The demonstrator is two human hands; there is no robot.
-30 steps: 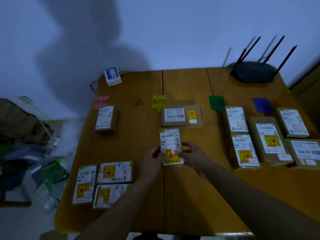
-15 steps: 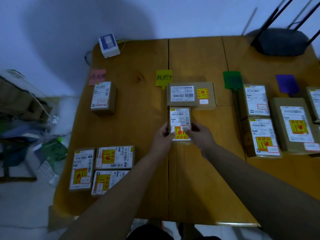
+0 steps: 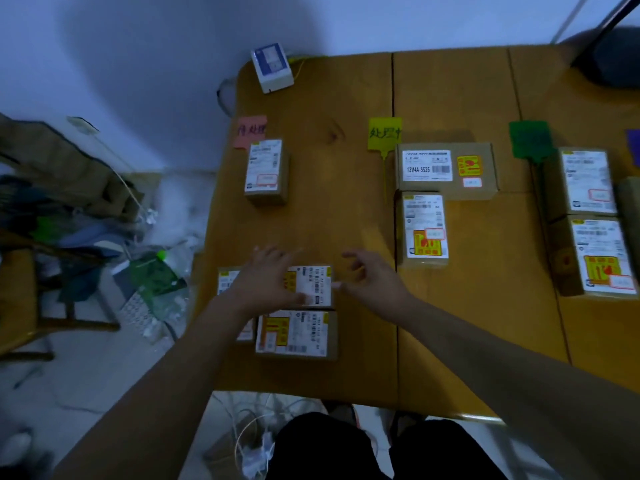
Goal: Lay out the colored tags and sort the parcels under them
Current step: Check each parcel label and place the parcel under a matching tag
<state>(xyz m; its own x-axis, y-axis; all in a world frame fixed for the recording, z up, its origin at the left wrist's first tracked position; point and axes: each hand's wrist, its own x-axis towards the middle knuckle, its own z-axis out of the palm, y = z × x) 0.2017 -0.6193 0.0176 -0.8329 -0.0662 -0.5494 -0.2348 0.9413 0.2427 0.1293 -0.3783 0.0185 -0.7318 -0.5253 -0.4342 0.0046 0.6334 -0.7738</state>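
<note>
A pink tag (image 3: 250, 130), a yellow tag (image 3: 384, 134) and a green tag (image 3: 530, 138) lie in a row on the wooden table (image 3: 346, 188); a purple tag (image 3: 634, 143) shows at the right edge. One parcel (image 3: 266, 171) lies under pink, two parcels (image 3: 446, 169) (image 3: 424, 227) under yellow, two (image 3: 585, 181) (image 3: 599, 254) under green. My left hand (image 3: 266, 277) hovers with spread fingers over an unsorted parcel (image 3: 313, 285) at the near left. My right hand (image 3: 372, 277), fingers loosely curled, is at that parcel's right edge, holding nothing that I can see.
Another unsorted parcel (image 3: 298, 334) lies nearer me, and a third (image 3: 227, 282) is partly under my left arm. A small white box (image 3: 272, 67) sits at the far left corner, a dark router (image 3: 613, 60) at the far right. Clutter lies on the floor (image 3: 104, 237) left of the table.
Both hands let go of the parcel now lying under the yellow tag's larger box and moved left to the unsorted pile. The camera turned left and down.
</note>
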